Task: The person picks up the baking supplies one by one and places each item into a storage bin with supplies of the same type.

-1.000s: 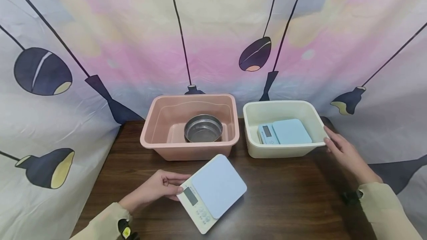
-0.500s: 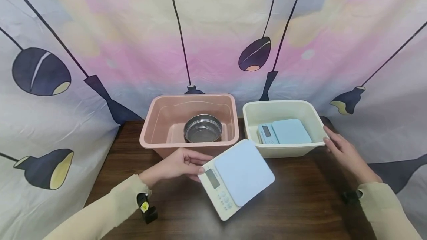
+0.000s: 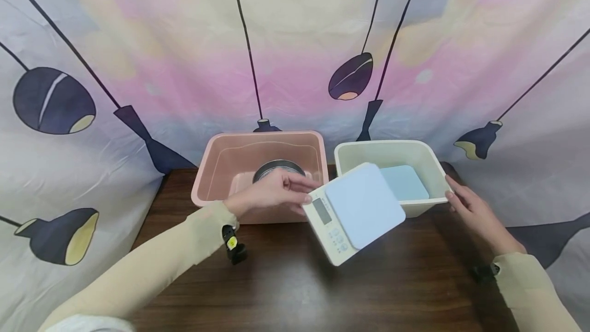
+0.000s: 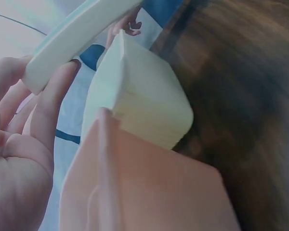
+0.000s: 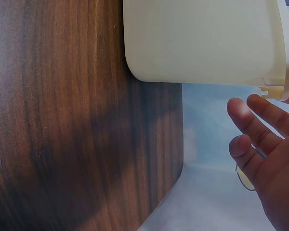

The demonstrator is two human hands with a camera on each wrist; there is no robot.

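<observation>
My left hand pinches a white kitchen scale by its left edge, beside the small display. The scale hangs tilted in the air, overlapping the front rim of the cream basin in the head view. In the left wrist view, thumb and fingers grip the scale's edge. A light-blue kitchen scale lies inside the cream basin, its left part hidden behind the white one. At that basin's right rim my right hand holds on with thumb and forefinger; its other fingers are loosely bent.
Left of the cream basin stands a pink basin with a round metal pan inside, partly hidden by my left hand. Both basins sit at the back of the dark wooden table, before a patterned cloth.
My left hand has carried the white scale up and to the right, from over the table to the front of the cream basin. The right hand stays at the rim.
</observation>
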